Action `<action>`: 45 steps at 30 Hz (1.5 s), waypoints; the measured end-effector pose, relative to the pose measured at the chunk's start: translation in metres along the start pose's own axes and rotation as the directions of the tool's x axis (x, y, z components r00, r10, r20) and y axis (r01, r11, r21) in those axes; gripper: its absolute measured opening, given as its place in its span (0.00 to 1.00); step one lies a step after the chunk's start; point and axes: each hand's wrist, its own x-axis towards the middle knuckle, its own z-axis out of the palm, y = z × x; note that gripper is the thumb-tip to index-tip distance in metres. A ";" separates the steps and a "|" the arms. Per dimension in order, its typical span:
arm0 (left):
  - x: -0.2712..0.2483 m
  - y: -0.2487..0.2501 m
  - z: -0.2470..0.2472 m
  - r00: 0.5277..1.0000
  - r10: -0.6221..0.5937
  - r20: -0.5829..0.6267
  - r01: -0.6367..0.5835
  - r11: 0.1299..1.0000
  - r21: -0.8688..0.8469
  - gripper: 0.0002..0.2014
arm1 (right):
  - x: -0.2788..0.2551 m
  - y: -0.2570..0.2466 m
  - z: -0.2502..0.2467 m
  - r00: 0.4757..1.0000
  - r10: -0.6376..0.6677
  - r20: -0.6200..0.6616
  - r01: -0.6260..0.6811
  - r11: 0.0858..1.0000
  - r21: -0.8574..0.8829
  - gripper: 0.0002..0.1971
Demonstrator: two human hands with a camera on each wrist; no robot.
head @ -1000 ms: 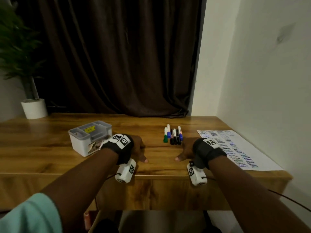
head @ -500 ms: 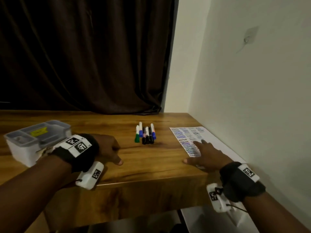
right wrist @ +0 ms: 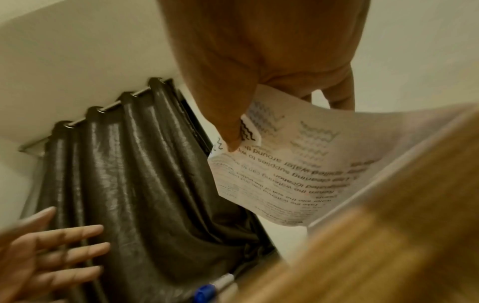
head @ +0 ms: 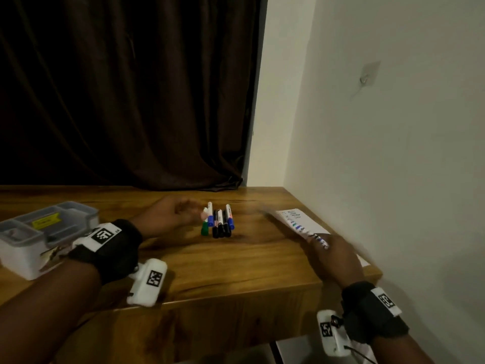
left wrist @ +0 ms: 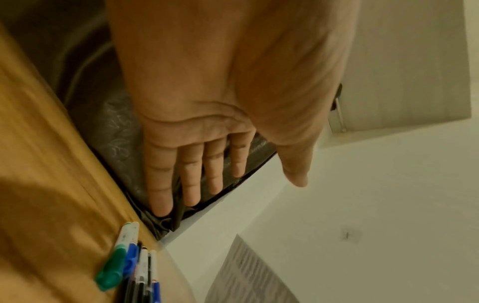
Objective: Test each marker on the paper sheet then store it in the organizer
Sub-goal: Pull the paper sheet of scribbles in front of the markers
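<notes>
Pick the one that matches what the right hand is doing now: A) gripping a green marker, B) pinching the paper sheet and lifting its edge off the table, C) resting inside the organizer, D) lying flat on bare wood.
B: in the right wrist view the right hand pinches the paper sheet between thumb and fingers, its edge curling up off the table.

organizer left on table, markers centre, paper sheet right
</notes>
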 end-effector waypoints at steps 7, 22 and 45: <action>-0.009 0.007 -0.008 0.965 0.011 -0.260 -0.127 0.892 -0.434 0.49 | -0.030 -0.091 -0.018 0.938 -0.332 -0.103 0.347 0.896 0.276 0.19; -0.112 -0.086 -0.058 0.864 -0.137 -0.484 -0.070 0.920 -0.386 0.42 | -0.135 -0.221 0.094 0.603 -0.674 0.426 0.698 0.705 0.127 0.25; -0.080 -0.112 -0.065 0.984 -0.147 -0.101 0.164 0.970 0.182 0.20 | -0.085 -0.181 0.122 0.558 -0.400 0.727 0.594 0.805 -0.013 0.40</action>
